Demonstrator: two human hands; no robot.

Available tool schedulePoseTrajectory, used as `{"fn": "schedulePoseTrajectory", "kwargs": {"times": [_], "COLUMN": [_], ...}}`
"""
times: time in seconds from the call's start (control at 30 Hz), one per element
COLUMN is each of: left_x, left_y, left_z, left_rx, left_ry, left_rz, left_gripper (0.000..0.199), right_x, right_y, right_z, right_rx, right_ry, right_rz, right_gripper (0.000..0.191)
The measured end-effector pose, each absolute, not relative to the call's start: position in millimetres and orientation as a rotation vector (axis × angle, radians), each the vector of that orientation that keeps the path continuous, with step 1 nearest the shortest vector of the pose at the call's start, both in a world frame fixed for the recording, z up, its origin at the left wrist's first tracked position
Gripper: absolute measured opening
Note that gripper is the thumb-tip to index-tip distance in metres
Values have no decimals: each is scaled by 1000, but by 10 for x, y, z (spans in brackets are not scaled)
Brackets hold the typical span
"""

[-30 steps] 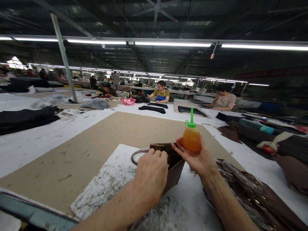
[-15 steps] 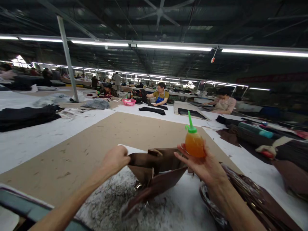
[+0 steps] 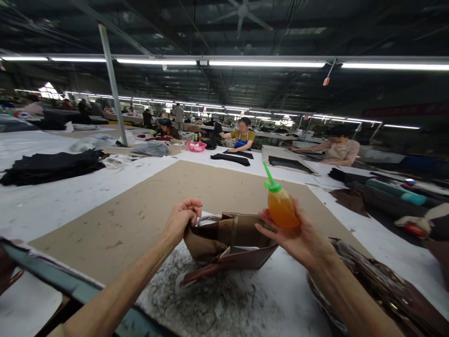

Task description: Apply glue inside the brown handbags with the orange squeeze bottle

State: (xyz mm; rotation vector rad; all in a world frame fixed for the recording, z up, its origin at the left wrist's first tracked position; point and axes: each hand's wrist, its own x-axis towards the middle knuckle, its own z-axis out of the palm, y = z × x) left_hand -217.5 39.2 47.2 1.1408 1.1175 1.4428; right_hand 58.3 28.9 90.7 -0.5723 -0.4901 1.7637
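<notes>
A brown bag (image 3: 245, 260) stands on the table before me with its mouth spread and its tan inside showing. My left hand (image 3: 183, 216) is closed on the bag's left rim, with some fingers curled above it. In my right hand (image 3: 304, 238) lies a squeeze bottle (image 3: 282, 208) of amber liquid, cradled in the palm. Its green spout tilts up and to the left. The fingertips of that hand are close to the bag's right rim; whether they touch it I cannot tell. A brown strap or flap (image 3: 199, 274) sticks out at the bag's lower left.
Brown pieces in clear plastic (image 3: 372, 276) lie by my right forearm. Beige board (image 3: 115, 224) covers much of the white table. Black material (image 3: 52, 166) is piled at left. Across the table are a pink basket (image 3: 196, 147), black pieces (image 3: 229, 159) and several people at work.
The bag's mouth has widened and its front flap has swung. The bottle's spout leans further left. My left fingers have shifted at the rim, and the whole view has turned slightly left.
</notes>
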Motion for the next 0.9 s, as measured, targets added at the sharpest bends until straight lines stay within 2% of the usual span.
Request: {"fn": "schedulePoseTrajectory", "kwargs": {"times": [0.1,0.2,0.27,0.4,0.47,0.57,0.7,0.8,0.9], "left_x": [-2107,-2097,-2078,-1901,-1770,-1622,-1576,-1556,-1467], "left_y": [428,381,364,458,553,703,862,918,919], "left_z": [463,531,590,650,633,547,383,288,217], "left_rx": [1221,1518,1825,2243,2301,2275,2252,2221,2133], "left_ry": [1115,1279,1483,1781,1859,1922,1985,2023,2020], "left_rz": [1449,1310,1029,250,58,71,234,289,434], "left_gripper": [33,26,33,45,56,68,74,70,54], "right_x": [579,546,523,496,492,491,492,498,519], "right_y": [357,406,424,436,435,428,405,381,369], "right_z": [919,936,942,943,947,952,941,916,888], "right_rx": [-585,-607,-610,-598,-618,-645,-661,-652,-645], "right_ry": [-489,-469,-470,-495,-491,-497,-539,-592,-616], "right_rz": [1747,1730,1715,1706,1692,1669,1684,1664,1678], "right_gripper": [25,21,23,31,32,29,26,32,39]}}
